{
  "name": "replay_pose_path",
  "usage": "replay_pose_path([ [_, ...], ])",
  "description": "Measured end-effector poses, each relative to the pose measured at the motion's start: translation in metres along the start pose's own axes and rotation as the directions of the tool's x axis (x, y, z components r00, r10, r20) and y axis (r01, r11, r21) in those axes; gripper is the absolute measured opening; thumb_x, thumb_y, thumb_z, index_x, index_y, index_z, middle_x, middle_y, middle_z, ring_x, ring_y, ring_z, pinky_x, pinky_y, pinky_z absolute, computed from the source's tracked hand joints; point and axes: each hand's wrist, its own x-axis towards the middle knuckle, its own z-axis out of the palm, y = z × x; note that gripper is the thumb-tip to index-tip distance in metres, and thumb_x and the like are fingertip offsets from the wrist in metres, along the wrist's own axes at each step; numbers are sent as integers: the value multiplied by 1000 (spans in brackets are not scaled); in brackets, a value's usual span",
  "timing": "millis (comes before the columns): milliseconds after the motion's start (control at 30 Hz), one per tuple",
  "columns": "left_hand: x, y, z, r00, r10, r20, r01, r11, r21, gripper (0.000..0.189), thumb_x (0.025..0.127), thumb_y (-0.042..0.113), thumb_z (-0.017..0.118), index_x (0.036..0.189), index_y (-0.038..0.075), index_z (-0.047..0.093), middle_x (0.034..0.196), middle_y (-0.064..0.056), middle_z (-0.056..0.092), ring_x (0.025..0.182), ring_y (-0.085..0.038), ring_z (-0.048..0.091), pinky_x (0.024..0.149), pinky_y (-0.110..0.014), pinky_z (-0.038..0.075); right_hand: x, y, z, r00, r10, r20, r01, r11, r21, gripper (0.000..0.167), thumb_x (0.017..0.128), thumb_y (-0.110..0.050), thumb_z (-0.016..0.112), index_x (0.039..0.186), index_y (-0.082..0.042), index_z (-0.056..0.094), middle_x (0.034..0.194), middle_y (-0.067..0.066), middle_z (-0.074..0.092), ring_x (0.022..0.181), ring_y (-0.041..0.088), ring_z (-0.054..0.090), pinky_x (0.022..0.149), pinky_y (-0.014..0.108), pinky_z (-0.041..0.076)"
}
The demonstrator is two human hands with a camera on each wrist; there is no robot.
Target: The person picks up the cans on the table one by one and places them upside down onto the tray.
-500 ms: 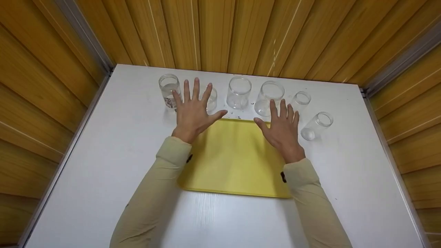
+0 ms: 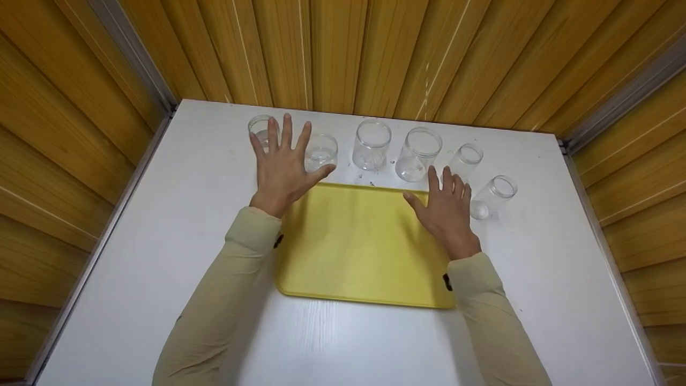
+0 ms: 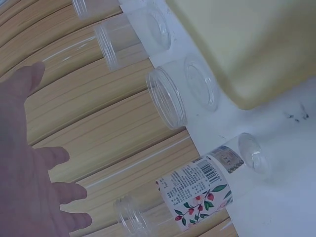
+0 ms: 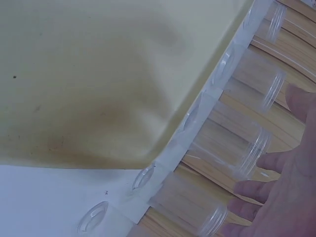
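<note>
Left hand (image 2: 280,169) and right hand (image 2: 447,212) spread loosely! Six see-through jars (image 2: 371,147) arc across the upper half, yellow tray (image 2: 364,246) just below centre, and only the left wrist view catches one jar's floral label (image 3: 196,192).

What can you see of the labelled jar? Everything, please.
The labelled jar is a clear cylinder, glass or plastic unclear, with a threaded neck and no lid. Its label carries printed text, a barcode and red-and-green plant artwork. It stands upright on the white table, the leftmost jar in the head view, where the left hand hides much of it. The hand looks apart from it.
</note>
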Motion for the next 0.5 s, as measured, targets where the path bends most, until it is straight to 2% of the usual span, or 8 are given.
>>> replay_pose_path([
  [133, 1, -6, -3, 1000, -11, 8, 11, 1000, 10, 103, 94, 85, 43, 172, 22, 19, 175, -20, 6, 160, -46, -2, 120, -74, -2, -2, 4, 1, 1000, 10, 6, -10, 1000, 12, 89, 107, -55, 54, 165, 5, 23, 166, 38, 17, 151, 55, 17, 122, 67, 9],
  [267, 4, -11, -6, 1000, -19, 11, 19, 1000, 25, 103, 94, 83, 45, 172, 22, 19, 175, -21, 7, 160, -46, -1, 120, -75, -1, -5, 8, 3, 1000, 19, -6, -19, 999, 45, 90, 106, -51, 58, 164, 7, 22, 164, 39, 17, 149, 56, 19, 119, 68, 20],
  [500, 9, -21, -9, 999, -46, -1, 46, 999, 5, 103, 93, 82, 48, 172, 21, 20, 175, -23, 7, 159, -48, 0, 119, -75, 1, -9, 17, 8, 999, 35, -21, -34, 998, 58, 84, 104, -42, 63, 159, 11, 30, 155, 41, 28, 139, 58, 31, 101, 72, 39],
])
